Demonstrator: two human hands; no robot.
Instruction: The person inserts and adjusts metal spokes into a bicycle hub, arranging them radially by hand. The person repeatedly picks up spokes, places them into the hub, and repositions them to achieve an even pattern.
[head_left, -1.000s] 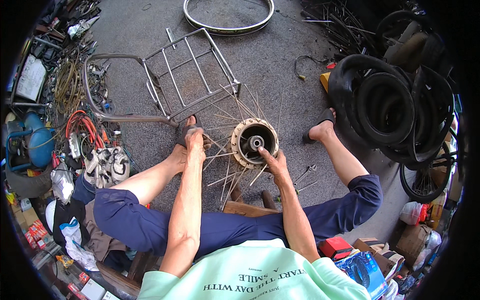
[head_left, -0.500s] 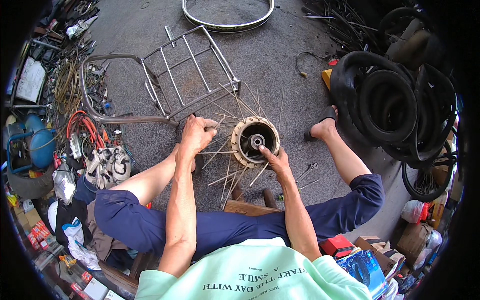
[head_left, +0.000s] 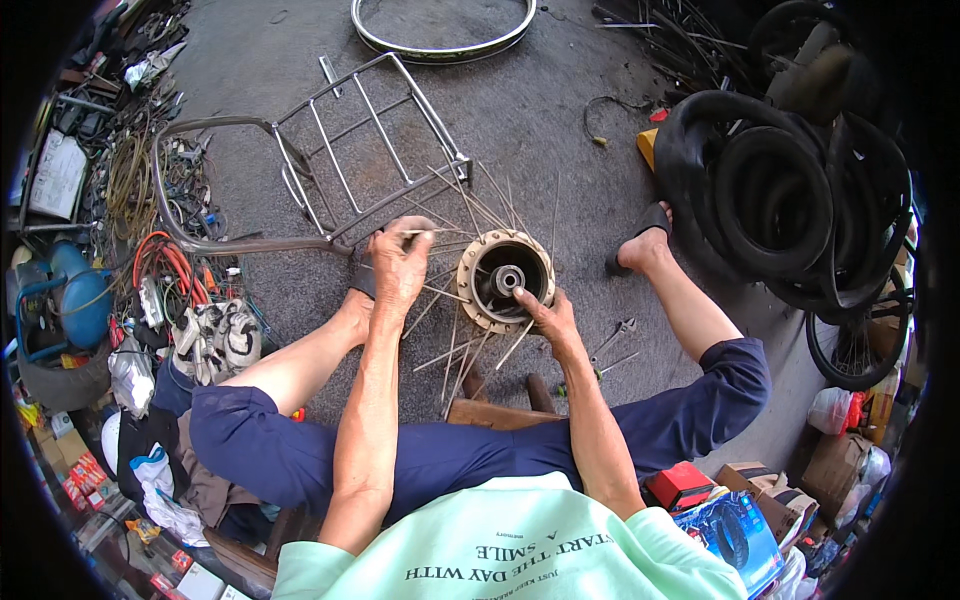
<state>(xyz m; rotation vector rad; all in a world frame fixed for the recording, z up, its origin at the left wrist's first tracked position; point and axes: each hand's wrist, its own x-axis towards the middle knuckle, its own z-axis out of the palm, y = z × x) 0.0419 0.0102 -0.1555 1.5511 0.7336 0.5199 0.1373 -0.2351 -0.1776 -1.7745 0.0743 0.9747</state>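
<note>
A wheel hub with a pale, hole-ringed flange is held above the ground between my knees, its hollow side facing up. Loose spokes fan out from the flange on several sides. My right hand grips the hub's lower right edge, thumb pressed beside the central axle. Left of the hub, my left hand is closed in a pinch on a thin spoke between thumb and forefinger. Whether that spoke's far end sits in the flange I cannot tell.
A metal rack lies just beyond my left hand. A bare rim lies farther off. Black tyres are heaped at the right, cables and tangled parts at the left. Small tools lie near my right hand.
My left hand has turned and its fingers have curled in more around the spoke. The right hand keeps its hold on the hub. The whole view has shifted slightly.
</note>
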